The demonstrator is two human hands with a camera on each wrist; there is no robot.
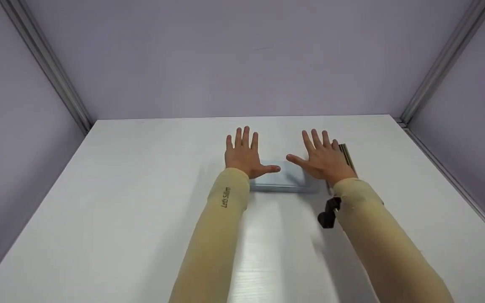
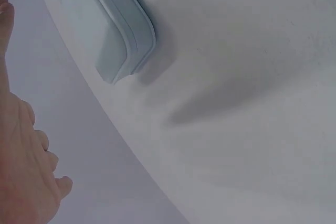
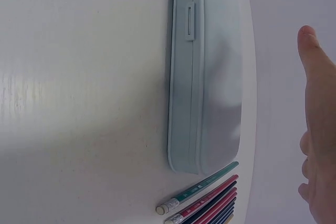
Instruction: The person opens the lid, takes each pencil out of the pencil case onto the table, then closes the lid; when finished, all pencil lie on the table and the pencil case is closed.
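Observation:
A pale blue closed box point(image 1: 282, 180) with a small front clasp point(image 3: 190, 21) lies on the white table point(image 1: 141, 202). My left hand point(image 1: 242, 152) hovers above its left end with fingers spread and straight, holding nothing. My right hand point(image 1: 322, 156) hovers over its right end, also spread flat and empty. Several coloured pencils point(image 3: 207, 203) lie side by side just right of the box point(image 3: 207, 72), partly hidden under my right hand in the head view. In the left wrist view a corner of the box point(image 2: 118, 30) shows beside my left hand point(image 2: 23, 171).
A small black object point(image 1: 330, 212) sits by my right sleeve point(image 1: 377, 235), near the wrist. Lilac walls with metal corner rails point(image 1: 440, 63) close in the table on three sides.

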